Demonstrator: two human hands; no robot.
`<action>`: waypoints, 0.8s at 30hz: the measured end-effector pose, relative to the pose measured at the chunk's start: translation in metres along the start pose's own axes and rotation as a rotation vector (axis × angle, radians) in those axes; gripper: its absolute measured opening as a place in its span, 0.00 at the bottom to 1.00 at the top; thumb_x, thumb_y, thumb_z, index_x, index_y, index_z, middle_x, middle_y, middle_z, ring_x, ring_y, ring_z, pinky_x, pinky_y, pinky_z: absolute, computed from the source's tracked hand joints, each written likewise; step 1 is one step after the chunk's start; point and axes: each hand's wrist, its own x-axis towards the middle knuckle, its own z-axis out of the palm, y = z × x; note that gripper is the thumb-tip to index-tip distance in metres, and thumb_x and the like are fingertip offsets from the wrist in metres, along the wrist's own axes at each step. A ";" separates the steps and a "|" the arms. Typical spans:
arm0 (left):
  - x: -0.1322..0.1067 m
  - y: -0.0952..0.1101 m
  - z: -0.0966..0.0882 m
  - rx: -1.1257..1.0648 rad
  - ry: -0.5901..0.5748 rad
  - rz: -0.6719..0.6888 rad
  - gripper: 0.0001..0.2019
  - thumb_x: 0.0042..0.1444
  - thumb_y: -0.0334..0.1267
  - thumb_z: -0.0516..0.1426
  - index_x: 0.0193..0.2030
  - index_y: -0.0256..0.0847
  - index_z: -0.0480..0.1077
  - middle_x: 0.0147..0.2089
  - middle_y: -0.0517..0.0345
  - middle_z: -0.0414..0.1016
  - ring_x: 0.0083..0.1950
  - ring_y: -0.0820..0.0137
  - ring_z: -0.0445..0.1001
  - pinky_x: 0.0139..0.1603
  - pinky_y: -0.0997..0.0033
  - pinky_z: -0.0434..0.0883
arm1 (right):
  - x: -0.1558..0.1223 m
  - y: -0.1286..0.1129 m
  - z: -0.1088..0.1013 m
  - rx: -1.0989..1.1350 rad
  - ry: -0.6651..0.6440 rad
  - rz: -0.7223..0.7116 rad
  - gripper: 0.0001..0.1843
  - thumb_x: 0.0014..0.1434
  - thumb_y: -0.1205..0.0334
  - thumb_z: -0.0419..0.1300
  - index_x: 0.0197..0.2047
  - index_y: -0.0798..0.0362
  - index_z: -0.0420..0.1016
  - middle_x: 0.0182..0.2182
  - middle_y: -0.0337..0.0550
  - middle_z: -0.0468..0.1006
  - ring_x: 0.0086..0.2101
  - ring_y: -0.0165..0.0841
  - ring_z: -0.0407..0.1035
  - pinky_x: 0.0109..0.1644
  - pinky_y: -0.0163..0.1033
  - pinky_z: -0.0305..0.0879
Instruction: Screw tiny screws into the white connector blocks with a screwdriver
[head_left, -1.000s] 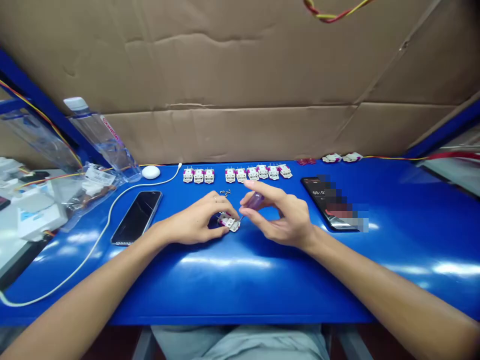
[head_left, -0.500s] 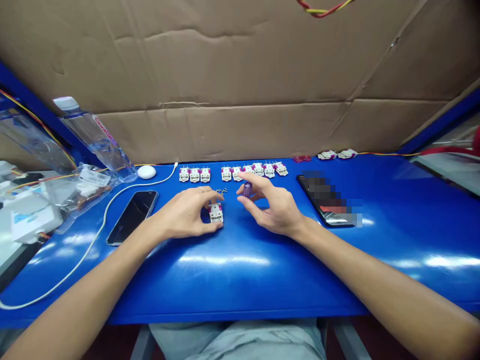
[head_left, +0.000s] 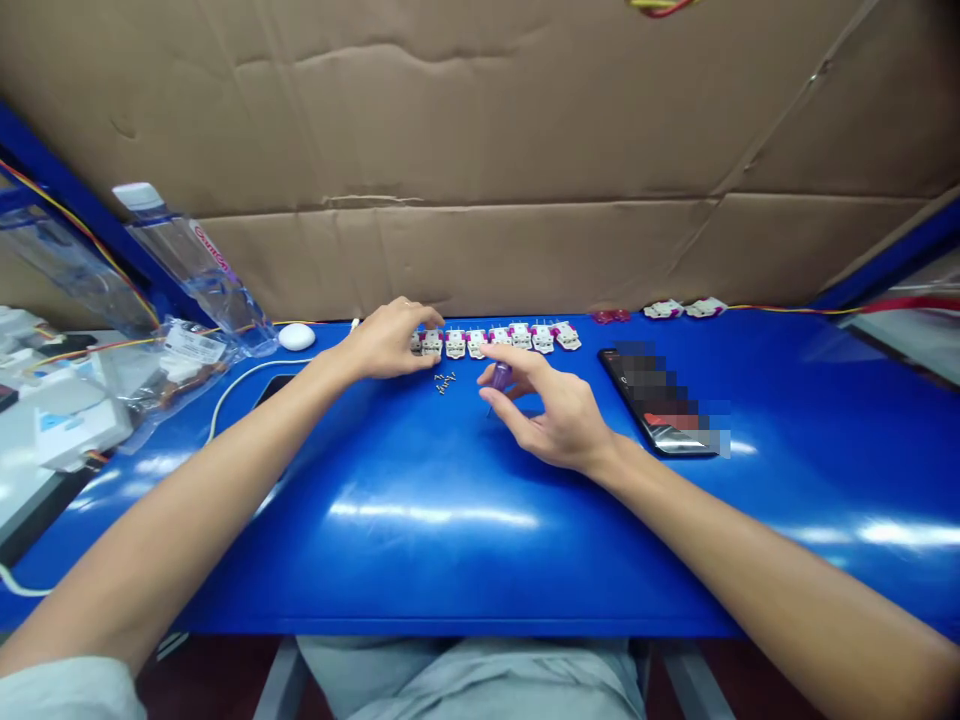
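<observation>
Several screws (head_left: 445, 383), connectors (head_left: 476, 344) under left hand (head_left: 390, 342), screwdriver (head_left: 499, 378) in right hand (head_left: 559, 420)

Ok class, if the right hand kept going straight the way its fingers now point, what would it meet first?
Most likely the row of white modules, right at the fingertips of the right hand, which holds a screwdriver. Depth is hard to judge from this view.
</observation>
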 end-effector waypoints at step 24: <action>0.025 0.017 0.000 -0.110 0.085 0.087 0.25 0.58 0.49 0.65 0.60 0.39 0.78 0.58 0.47 0.84 0.60 0.52 0.76 0.62 0.54 0.73 | 0.004 0.000 -0.004 0.001 0.041 0.193 0.08 0.74 0.55 0.65 0.51 0.49 0.77 0.40 0.44 0.87 0.36 0.37 0.83 0.42 0.42 0.83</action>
